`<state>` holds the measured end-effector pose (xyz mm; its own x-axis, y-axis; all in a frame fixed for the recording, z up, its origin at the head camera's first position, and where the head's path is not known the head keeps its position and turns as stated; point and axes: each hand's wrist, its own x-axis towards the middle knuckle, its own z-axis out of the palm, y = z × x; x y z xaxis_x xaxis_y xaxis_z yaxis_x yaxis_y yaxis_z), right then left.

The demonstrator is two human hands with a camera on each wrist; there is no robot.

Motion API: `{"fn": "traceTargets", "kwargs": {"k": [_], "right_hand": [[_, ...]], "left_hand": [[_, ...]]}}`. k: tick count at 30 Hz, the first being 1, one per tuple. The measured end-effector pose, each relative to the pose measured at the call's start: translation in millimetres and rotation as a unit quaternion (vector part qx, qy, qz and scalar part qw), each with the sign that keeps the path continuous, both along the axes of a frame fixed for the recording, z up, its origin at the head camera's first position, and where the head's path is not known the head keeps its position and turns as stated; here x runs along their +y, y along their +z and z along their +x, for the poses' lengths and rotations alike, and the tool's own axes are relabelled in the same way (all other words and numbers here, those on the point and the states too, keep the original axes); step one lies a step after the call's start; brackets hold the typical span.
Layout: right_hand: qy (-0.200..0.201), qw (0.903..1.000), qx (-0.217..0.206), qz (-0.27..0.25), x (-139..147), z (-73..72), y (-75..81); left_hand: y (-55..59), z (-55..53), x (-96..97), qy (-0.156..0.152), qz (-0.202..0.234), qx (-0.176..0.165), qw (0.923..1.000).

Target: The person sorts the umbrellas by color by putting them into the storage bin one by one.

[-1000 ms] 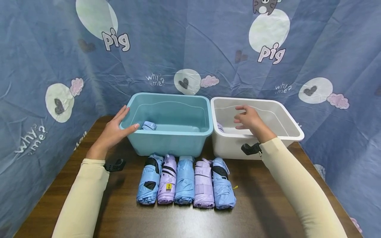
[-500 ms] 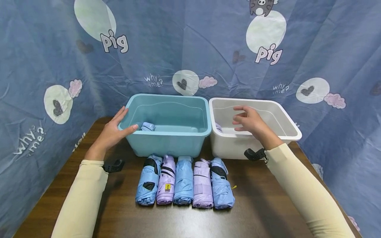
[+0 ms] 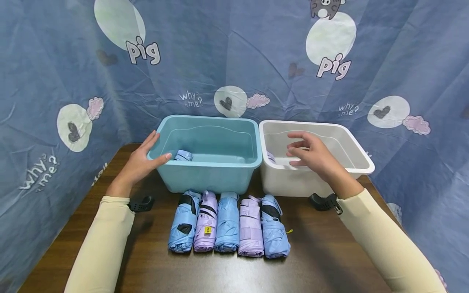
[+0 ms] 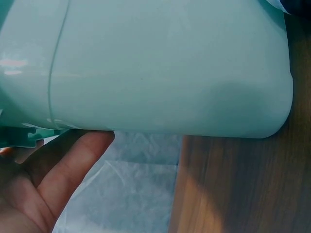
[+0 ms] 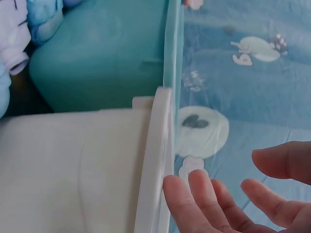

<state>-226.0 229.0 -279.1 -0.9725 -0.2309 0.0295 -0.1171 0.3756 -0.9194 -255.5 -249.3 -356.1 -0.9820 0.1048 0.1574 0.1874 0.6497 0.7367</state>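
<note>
My left hand (image 3: 141, 166) rests at the left end of the teal bin (image 3: 205, 179), thumb over the front rim and fingers spread along the side. In the left wrist view, straight fingers (image 4: 77, 165) touch the bin's outer wall. Over the white bin (image 3: 293, 183) hovers my right hand (image 3: 314, 156), fingers loosely bent, with nothing between thumb and fingers. A folded blue umbrella (image 3: 183, 155) lies inside the teal bin at its left. Part of a lilac umbrella (image 3: 270, 157) shows in the white bin, mostly hidden by the wall.
Several folded umbrellas lie in a row before the bins, alternating blue (image 3: 227, 228) and lilac (image 3: 250, 232). Both bins stand side by side at the back of the brown wooden table (image 3: 154, 260). A blue patterned cloth (image 3: 234, 53) hangs right behind them.
My right hand has drawn slightly back toward me and its forearm has shifted right, with the thumb nearer the fingers. The left hand stays at the teal bin. Umbrellas and bins have not moved.
</note>
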Motion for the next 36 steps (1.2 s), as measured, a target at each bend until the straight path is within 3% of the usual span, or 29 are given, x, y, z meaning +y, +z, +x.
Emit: {"fn": "traceTargets", "kwargs": {"k": [16, 23, 36], "right_hand": [[0.031, 0.9992, 0.025, -0.008, -4, 35.8, -10.4], [0.051, 0.9982, 0.032, 0.002, -5, 48.3, -22.8], [0.077, 0.9963, 0.032, 0.021, -5, 57.8, -55.0]], "left_hand": [[-0.1, -1.2, 2.6, 0.002, 0.0, -0.002, 1.0], [-0.8, -0.6, 1.9, 0.002, -0.003, -0.006, 1.0], [-0.5, -0.3, 1.7, 0.0, -0.002, -0.002, 1.0]]}}
